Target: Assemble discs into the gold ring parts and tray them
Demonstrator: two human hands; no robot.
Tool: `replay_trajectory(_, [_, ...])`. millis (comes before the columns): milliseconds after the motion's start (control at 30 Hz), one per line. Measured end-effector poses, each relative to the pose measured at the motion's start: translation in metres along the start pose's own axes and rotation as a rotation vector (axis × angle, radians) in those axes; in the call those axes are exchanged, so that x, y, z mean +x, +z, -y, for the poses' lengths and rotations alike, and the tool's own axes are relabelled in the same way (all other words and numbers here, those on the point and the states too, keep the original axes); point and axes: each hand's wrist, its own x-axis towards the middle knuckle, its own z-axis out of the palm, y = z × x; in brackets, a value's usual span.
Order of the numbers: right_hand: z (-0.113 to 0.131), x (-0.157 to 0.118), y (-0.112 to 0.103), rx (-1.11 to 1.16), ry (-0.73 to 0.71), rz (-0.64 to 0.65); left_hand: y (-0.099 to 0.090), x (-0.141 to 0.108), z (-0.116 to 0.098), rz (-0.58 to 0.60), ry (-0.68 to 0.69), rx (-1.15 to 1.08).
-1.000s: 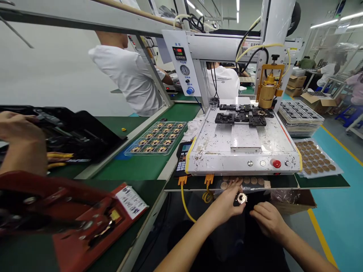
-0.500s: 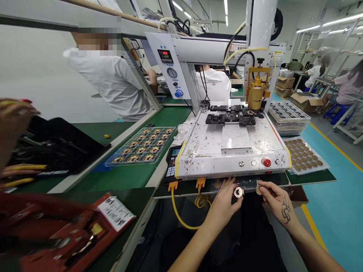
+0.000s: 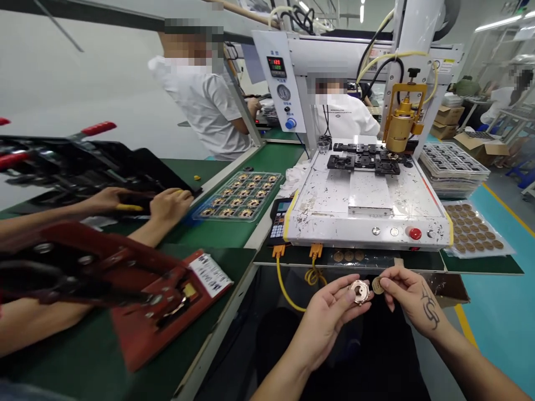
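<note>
My left hand (image 3: 330, 312) is closed around the edge of a rose-gold watch case (image 3: 360, 292), its round face side turned up. Pinched between the thumb and fingers of my right hand (image 3: 407, 289) is a small round brown disc (image 3: 377, 285), held close beside the watch case and apart from it. Both hands are in front of the bench edge, below the white machine (image 3: 334, 223). On the strip of bench under the machine lies a clear film with a few similar round brown discs (image 3: 348, 256).
A clear tray of gold watch parts (image 3: 240, 196) lies on the green bench to the left. A red hand press (image 3: 167, 312) stands nearer, with a co-worker's hands (image 3: 169, 211) behind it. A sheet of brown discs (image 3: 476, 228) and stacked trays (image 3: 453, 167) are at right.
My view has turned left. The disc in my right hand has come nearer the watch case. My left hand has moved away from the bench film. The co-worker's hands have come into view beside the press.
</note>
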Motion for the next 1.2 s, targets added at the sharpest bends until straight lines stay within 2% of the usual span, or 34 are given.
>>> replay_trajectory(133, [0.002,-0.005,0.003,0.084,0.085,0.138,-0.003,-0.012,0.001,0.022,0.04,-0.012])
replay_trajectory(300, [0.003,-0.01,0.01,0.135,0.168,0.229,-0.005,-0.023,0.002,0.037,0.091,0.005])
replay_trajectory(533, [0.001,-0.011,0.012,0.041,0.178,0.231,-0.009,-0.028,0.001,0.018,0.089,-0.004])
replay_trajectory(667, [0.012,-0.01,0.014,-0.096,0.165,0.227,-0.011,-0.029,0.001,0.019,0.089,-0.016])
replay_trajectory(733, [0.02,-0.01,0.017,-0.199,0.118,0.214,-0.011,-0.029,0.002,0.025,0.096,-0.009])
replay_trajectory(900, [0.028,-0.009,0.031,-0.349,-0.166,0.143,-0.01,-0.028,0.005,0.029,0.126,0.009])
replay_trajectory(1200, [0.018,-0.011,0.041,-0.377,-0.212,0.134,-0.007,-0.03,0.008,0.033,0.148,0.039])
